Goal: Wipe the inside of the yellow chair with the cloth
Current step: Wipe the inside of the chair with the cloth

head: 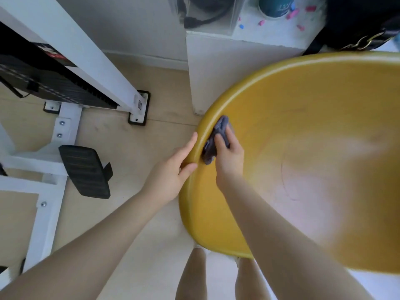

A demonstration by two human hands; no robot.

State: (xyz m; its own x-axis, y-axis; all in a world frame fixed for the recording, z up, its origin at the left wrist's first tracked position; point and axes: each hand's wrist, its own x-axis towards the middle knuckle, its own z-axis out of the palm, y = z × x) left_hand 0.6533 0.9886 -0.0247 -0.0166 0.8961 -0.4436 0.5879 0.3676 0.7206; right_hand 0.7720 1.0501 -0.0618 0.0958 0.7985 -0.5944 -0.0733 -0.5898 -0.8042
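Right hand (229, 156) is clamped on a bunched grey cloth (216, 139), pressing it against the inner wall of the yellow chair (303, 126) just inside its left rim. Left hand (173, 169) is closed around that rim from outside, thumb over the lip and fingers beneath, bracing the shell; it holds nothing else. The chair fills the right side of the view, its bowl-shaped seat open toward the camera, with most of the inside bare and a pale glare patch across the middle. As I judge it, the wipe is at the edge and much of the bowl is left to cover. The main risk is the cloth slipping out over the smooth lip, since it sits so near the rim and is wadded small, so the hand could slide onto bare plastic. A hard push could also turn or tip the chair if the left hand loosens its grip, and the white cabinet (216, 72) stands just behind the rim, so the shell might knock it. On the cabinet top stand a clear box (205, 11) with dark cables inside and a teal cup (276, 6) whose contents I cannot see; small pink bits lie loose around it. A white frame (71, 50) and a black pedal (86, 169) stand on the floor to the left, well apart from the chair.
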